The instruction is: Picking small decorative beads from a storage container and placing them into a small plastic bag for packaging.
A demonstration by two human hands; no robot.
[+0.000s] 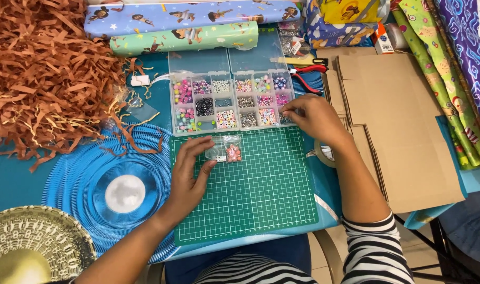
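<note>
Striped sleeves (374, 247) at bottom edge, both forearms reaching onto a green cutting mat (250, 194) on the blue worktop (19, 179). Left hand (190, 173) lies on the mat, fingers loosely spread, thumb and fingertips pinching the edge of a small clear bag (225, 151) with pink beads inside; bag rests flat on the mat's top edge, just below the bead box (230, 102). Right hand (311, 117) at the box's lower right corner, fingertips drawn narrow over the last compartment; cannot tell if it holds a bead. Bead box is clear, lid open, compartments full of mixed coloured beads. Red-handled pliers (308, 73) just right of the box. Tape roll (324, 153) under the right wrist. Flat cardboard (397, 126) on the right, gift wrap rolls (450, 68) beyond it. Brown paper shreds (45, 79) top left, blue pleated disc (119, 192) left of mat, gold plate (29, 247) bottom left corner.
</note>
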